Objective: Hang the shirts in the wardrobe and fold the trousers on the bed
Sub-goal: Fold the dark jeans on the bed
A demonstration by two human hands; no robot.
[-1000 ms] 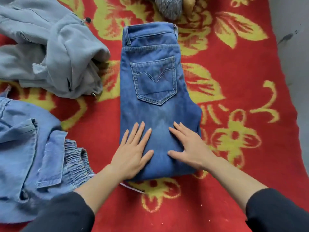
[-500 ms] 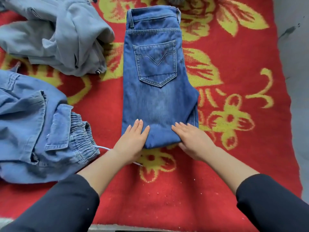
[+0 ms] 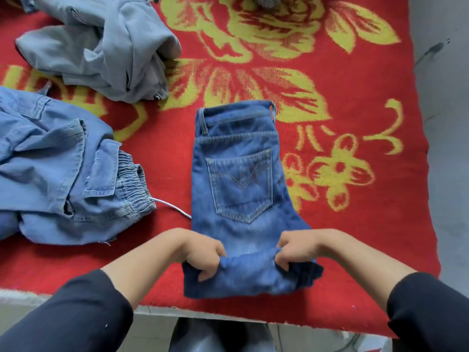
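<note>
Both hands, left hand [image 3: 203,255] and right hand [image 3: 295,250], are gripping the jeans' [image 3: 238,184] near fold tight, probably needing lifting it toward the waistband next.

Red floral blanket [image 3: 355,237] beside grey wall [image 3: 446,123].

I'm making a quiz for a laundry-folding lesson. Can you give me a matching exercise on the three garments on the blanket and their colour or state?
Things:
1. dark blue jeans
2. light blue trousers
3. grey garment

States:
A. crumpled, at the far left
B. gripped at the near end by both hands
C. heaped, elastic waistband showing

Pairs: 1-B, 2-C, 3-A
</note>
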